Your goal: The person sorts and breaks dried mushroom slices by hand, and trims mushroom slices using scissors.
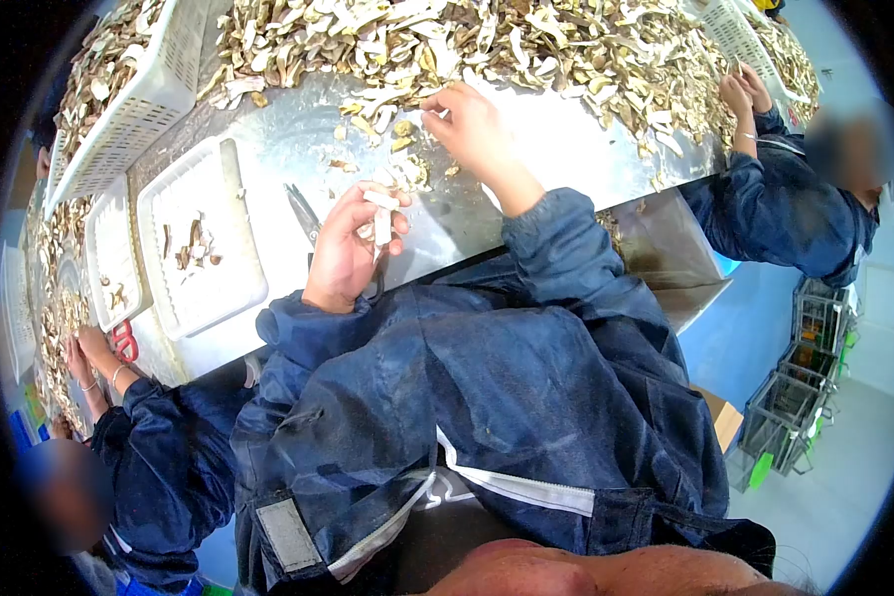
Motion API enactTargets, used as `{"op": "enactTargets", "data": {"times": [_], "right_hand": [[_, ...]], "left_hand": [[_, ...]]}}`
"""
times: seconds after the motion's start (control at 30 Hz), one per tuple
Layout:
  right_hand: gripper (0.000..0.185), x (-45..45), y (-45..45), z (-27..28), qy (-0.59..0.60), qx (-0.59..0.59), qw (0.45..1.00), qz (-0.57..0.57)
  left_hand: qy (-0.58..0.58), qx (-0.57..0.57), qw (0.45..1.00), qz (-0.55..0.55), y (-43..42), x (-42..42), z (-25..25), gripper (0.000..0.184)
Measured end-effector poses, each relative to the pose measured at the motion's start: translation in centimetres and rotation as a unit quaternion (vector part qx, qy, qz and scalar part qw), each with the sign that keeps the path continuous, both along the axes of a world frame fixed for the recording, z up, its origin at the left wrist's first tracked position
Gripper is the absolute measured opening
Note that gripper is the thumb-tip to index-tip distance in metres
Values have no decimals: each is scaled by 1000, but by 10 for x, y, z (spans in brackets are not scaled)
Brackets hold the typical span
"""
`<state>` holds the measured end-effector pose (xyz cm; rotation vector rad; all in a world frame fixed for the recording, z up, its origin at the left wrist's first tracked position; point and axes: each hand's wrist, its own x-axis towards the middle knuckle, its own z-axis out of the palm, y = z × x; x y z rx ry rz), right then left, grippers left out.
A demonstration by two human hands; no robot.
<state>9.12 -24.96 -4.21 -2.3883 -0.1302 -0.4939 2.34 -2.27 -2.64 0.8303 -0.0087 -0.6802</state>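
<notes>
A wide pile of dried sliced mushrooms (447, 50) covers the far side of the metal table. My left hand (343, 243), palm up near the table's front edge, is closed on a few pale mushroom slices (382, 221). At the near edge of the pile is my right hand (472, 129), its fingers curled towards the thumb; whatever is between the fingertips is too small to make out. Scissors (304, 213) lie on the metal just left of my left hand. Small mushroom crumbs (407, 174) are scattered between my two hands.
To the left, a white tray (253, 263) holds a few dark bits, with a second tray (91, 253) beside it. A perforated crate (119, 134) of slices stands behind them. Co-workers' hands (94, 348) are at left and others (745, 94) at right. Wire racks (790, 397) stand on the floor.
</notes>
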Motion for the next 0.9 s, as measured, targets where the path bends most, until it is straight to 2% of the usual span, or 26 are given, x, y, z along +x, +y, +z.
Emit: {"op": "enactTargets", "data": {"times": [0.1, 0.3, 0.4, 0.43, 0.5, 0.6, 0.7, 0.8, 0.9], "right_hand": [[15, 18, 3, -5, -52, -124, 990, -33], [12, 24, 3, -14, -58, -130, 989, -35], [13, 15, -1, -8, 19, -57, 998, -16], [14, 12, -5, -6, 95, 44, 995, 0], [17, 7, -11, 0, 242, 243, 939, 30], [19, -5, -11, 11, 274, 411, 862, 113], [16, -16, -5, 21, 302, 482, 814, 117], [15, -18, -3, 19, 322, 490, 798, 141], [12, -24, 3, 27, 337, 561, 744, 133]], "left_hand": [[9, -12, 1000, 6, -2, -3, 9, 19], [22, 40, 999, 25, 7, -1, 1, 19], [44, 20, 998, 35, 5, 0, -3, 17], [49, 16, 998, 39, 5, 1, -3, 17], [61, 9, 997, 46, 5, 1, -3, 17], [66, -5, 997, 43, 4, 3, -2, 17], [61, -6, 997, 43, 4, 2, -3, 17], [45, 7, 998, 41, 5, 3, -5, 16], [43, 13, 998, 47, 3, 1, -2, 16]]}}
